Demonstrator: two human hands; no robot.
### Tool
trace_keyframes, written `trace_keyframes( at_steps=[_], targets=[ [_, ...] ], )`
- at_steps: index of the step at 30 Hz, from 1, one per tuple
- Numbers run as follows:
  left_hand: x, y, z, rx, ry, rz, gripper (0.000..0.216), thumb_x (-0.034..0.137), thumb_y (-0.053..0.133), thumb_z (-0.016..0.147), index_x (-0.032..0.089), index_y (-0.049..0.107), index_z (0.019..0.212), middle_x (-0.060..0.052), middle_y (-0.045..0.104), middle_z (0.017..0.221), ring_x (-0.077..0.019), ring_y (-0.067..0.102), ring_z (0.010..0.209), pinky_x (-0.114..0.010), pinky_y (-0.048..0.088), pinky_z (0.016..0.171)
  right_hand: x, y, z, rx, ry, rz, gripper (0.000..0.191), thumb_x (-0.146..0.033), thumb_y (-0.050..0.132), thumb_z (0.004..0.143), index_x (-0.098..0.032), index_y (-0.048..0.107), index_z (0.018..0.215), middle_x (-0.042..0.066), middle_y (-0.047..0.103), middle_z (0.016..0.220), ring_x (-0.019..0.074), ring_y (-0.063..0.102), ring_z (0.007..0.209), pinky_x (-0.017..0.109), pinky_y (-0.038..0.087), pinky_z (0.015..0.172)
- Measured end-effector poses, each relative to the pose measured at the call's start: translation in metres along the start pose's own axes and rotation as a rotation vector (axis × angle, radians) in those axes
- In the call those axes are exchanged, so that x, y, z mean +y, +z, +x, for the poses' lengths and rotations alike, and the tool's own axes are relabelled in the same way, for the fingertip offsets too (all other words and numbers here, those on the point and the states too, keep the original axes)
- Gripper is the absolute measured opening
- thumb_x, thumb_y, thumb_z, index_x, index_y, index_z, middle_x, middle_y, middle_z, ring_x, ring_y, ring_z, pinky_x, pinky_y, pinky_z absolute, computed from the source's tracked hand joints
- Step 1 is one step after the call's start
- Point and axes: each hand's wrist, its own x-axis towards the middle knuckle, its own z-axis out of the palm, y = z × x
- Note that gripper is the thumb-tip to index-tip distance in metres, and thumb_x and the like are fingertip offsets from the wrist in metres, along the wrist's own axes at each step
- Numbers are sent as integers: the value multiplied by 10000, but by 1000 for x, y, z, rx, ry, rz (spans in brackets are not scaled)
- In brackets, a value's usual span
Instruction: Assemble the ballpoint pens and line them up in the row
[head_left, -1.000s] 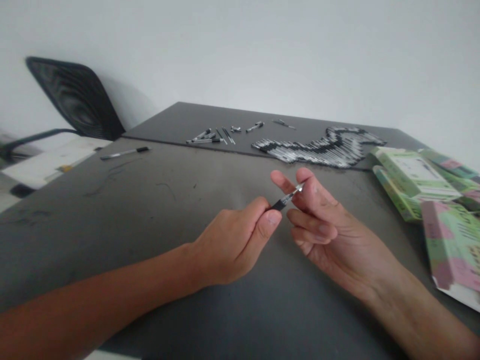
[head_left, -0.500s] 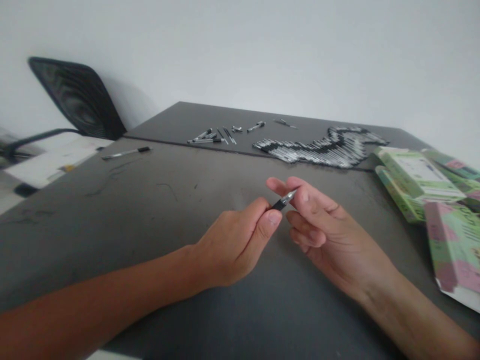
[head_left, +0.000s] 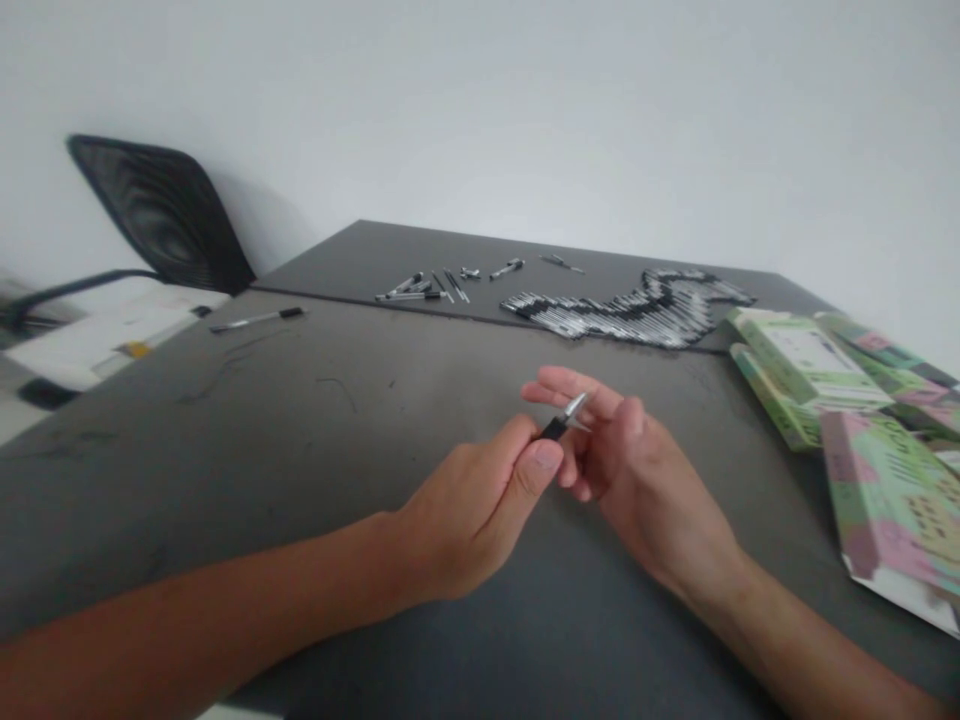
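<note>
My left hand (head_left: 480, 510) is closed around a pen (head_left: 555, 428). Only the black grip and pointed silver end show past the thumb and forefinger; the rest of the pen is hidden in the fist. The end points up and to the right, slightly blurred. Just beyond it is my right hand (head_left: 630, 470), palm turned inward, with thumb and fingers apart. Its fingers lie behind the silver end, and I cannot tell whether they touch it.
A long row of pens (head_left: 615, 318) lies across the table (head_left: 315, 480). Farther left are a small pile of pens (head_left: 409, 290), thin refills (head_left: 455, 287) and a lone pen (head_left: 259, 319). Green and pink boxes (head_left: 892, 490) stand at right. A black mesh chair (head_left: 161, 210) is at left.
My right thumb and fingers have come apart from around the pen's silver end, and the hand has opened. The left hand keeps its hold on the pen. The view has shifted slightly.
</note>
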Motion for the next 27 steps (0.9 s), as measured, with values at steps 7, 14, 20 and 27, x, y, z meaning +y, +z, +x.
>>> trace_keyframes(
  at_steps=[7, 14, 20, 27],
  targets=[
    [2, 6, -4, 3, -44, -165, 443, 568, 289, 1157, 239, 459, 912, 94, 488, 543, -110, 503, 408, -245, 380, 454, -2, 1, -2, 61, 16, -119, 328, -573, 770, 923, -308, 868, 1092, -36, 559, 582, 91, 320, 503, 259, 258, 465],
    [2, 11, -7, -7, -62, -227, 469, 596, 275, 1153, 243, 437, 890, 98, 473, 525, -102, 507, 400, -217, 397, 444, -2, 3, -5, 10, 30, -18, 497, -679, 715, 920, -299, 816, 1224, -49, 504, 587, 106, 322, 524, 272, 264, 496],
    [2, 14, -7, -9, -42, -261, 480, 609, 284, 1150, 233, 483, 928, 99, 484, 529, -95, 503, 392, -200, 413, 438, 1, 3, -5, 50, -52, -101, 235, -504, 848, 875, -300, 862, 991, -3, 696, 908, 88, 442, 601, 262, 352, 540],
    [3, 13, -9, 50, -51, -260, 514, 607, 309, 1147, 228, 477, 843, 97, 479, 494, -93, 493, 370, -208, 410, 445, 7, 4, -5, -82, -47, -48, 506, -667, 530, 1037, -322, 781, 1310, 35, 779, 1104, 217, 681, 1003, 366, 518, 907]
  ],
)
